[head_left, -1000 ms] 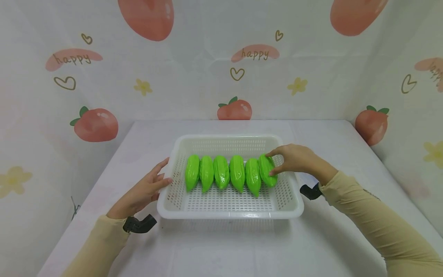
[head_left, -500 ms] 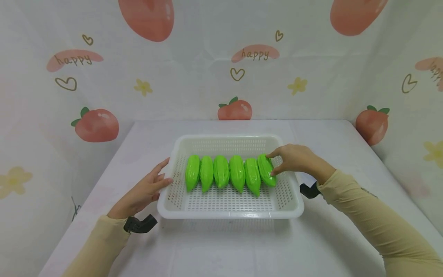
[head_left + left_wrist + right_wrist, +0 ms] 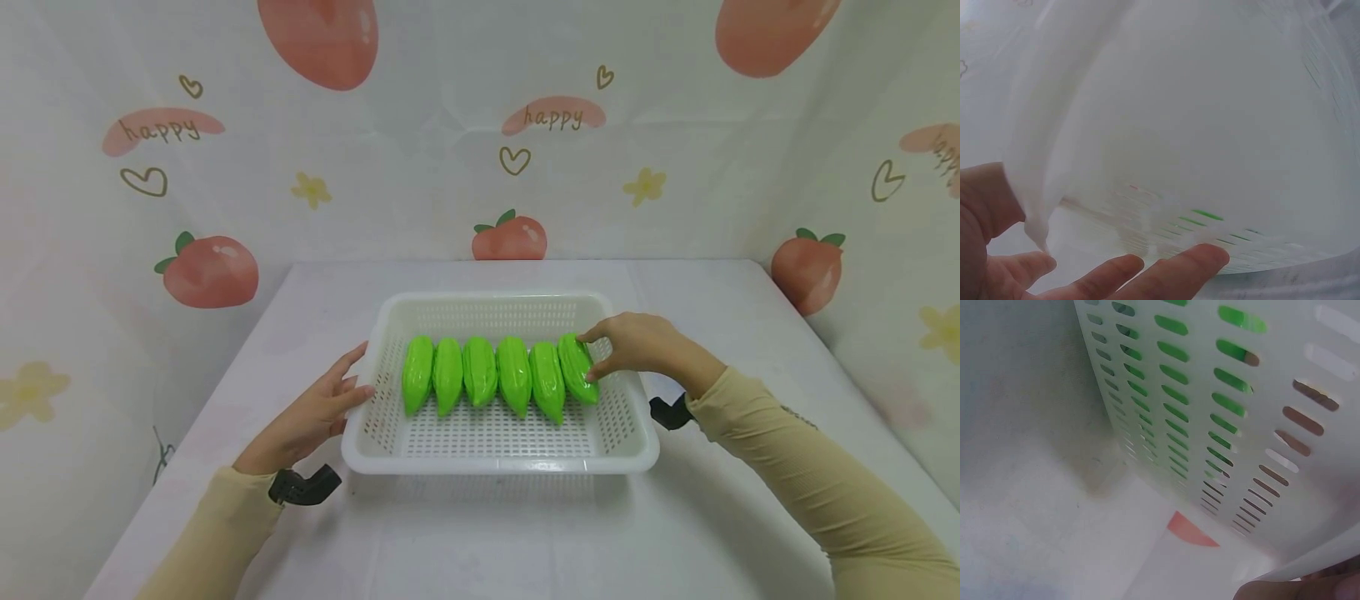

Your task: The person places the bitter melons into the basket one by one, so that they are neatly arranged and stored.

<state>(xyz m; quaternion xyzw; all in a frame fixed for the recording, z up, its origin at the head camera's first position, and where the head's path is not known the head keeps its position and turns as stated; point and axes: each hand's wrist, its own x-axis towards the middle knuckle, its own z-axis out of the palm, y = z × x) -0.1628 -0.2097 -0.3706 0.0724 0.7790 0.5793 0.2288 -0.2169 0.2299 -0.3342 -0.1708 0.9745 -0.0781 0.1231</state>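
Note:
In the head view, several glossy green, ridged, pointed pieces, like toy vegetables or fruit, lie side by side in a white plastic basket (image 3: 495, 465). My right hand (image 3: 637, 343) reaches over the basket's right rim and pinches the rightmost green piece (image 3: 576, 367) between thumb and fingers. This piece leans slightly, its pointed end toward the right. My left hand (image 3: 315, 408) holds the basket's left rim, thumb on one side and fingers beneath, as the left wrist view shows with its fingers (image 3: 1172, 275). The right wrist view shows green through the slots; most of the right hand is hidden there.
The basket stands on a white-covered table (image 3: 480, 542). Behind hangs a pale cloth (image 3: 420, 167) printed with fruit, hearts and flowers. Black wrist mounts (image 3: 303, 485) sit on both wrists. A thin cord (image 3: 162, 454) shows by the table's left edge.
Since a second ago, the rightmost green piece has shifted slightly left, its top end most. The right hand has moved very little; the left hand and basket hold their place.

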